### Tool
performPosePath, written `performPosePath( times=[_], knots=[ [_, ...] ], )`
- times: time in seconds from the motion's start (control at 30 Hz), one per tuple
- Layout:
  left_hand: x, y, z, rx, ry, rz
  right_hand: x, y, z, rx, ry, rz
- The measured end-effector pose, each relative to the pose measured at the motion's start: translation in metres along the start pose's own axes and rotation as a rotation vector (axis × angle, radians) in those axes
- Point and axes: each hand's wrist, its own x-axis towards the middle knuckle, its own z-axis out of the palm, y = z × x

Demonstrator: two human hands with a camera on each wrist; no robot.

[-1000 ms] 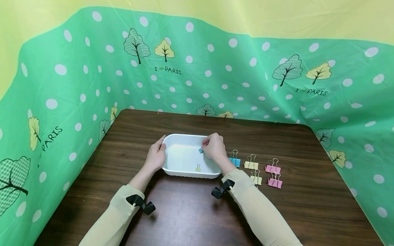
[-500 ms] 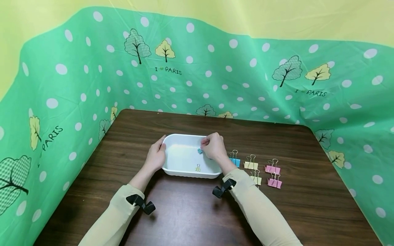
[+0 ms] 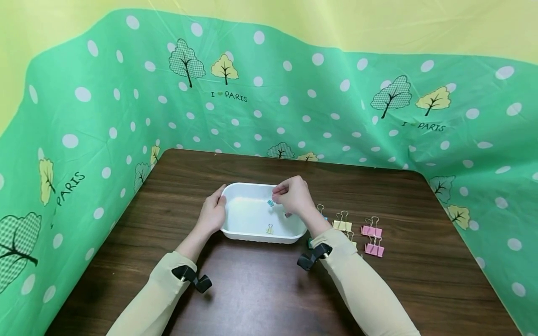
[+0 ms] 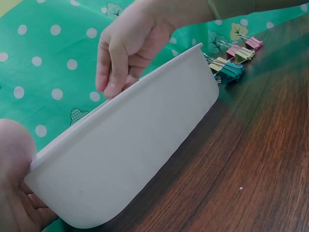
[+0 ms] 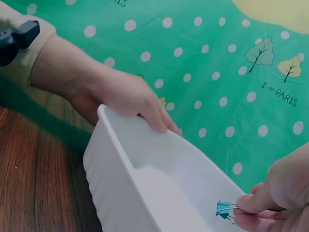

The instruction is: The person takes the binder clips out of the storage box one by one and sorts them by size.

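Note:
A white tray (image 3: 260,238) sits on the table, and my left hand (image 3: 213,213) grips its left end, thumb over the rim and fingers against the outer wall. My right hand (image 3: 294,197) is over the tray's far right part. Between its thumb and fingers it pinches a small teal binder clip (image 5: 223,209) by the wire handles. On the tray's floor, near the front wall, stands a small yellow binder clip (image 3: 270,229). A small pink clip (image 3: 287,214) peeks out beneath my right hand, mostly hidden by it.
Right of the tray, larger binder clips stand on the wooden table (image 3: 252,289): yellow ones (image 3: 342,226), pink ones (image 3: 371,231) and a blue one (image 3: 322,213). A green one (image 3: 310,243) is partly covered by my right forearm. A green dotted curtain (image 3: 269,116) surrounds the table.
My right hand has risen a little and its wrist has swung right, with the teal binder clip in its fingers. The pink clip in the tray has come into sight. My left hand stays put.

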Motion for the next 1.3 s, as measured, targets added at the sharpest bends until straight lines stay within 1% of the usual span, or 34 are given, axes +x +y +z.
performPosePath(
  times=[0.1,0.27,0.43,0.73,0.97,1.2,1.3],
  knots=[
    [0.000,0.001,0.000,0.002,-0.003,0.000,-0.003,-0.001,-0.007,0.017,-0.020,-0.019],
    [-0.001,0.001,-0.001,-0.005,-0.004,-0.003,-0.008,0.000,-0.020,0.033,-0.039,-0.083],
    [0.000,0.002,-0.001,-0.013,-0.008,-0.007,-0.015,0.001,-0.035,0.050,-0.047,-0.110],
    [-0.001,0.002,0.000,-0.011,-0.017,-0.020,-0.026,0.003,-0.064,0.089,-0.035,-0.098],
    [-0.002,0.002,-0.001,-0.017,-0.024,-0.027,-0.037,0.005,-0.086,0.145,-0.022,-0.113],
    [-0.001,0.002,0.000,-0.014,-0.021,-0.022,-0.046,0.010,-0.105,0.182,-0.020,-0.097],
    [-0.001,0.002,0.000,-0.009,-0.020,-0.021,-0.051,0.013,-0.111,0.178,-0.025,-0.098]
  ],
)
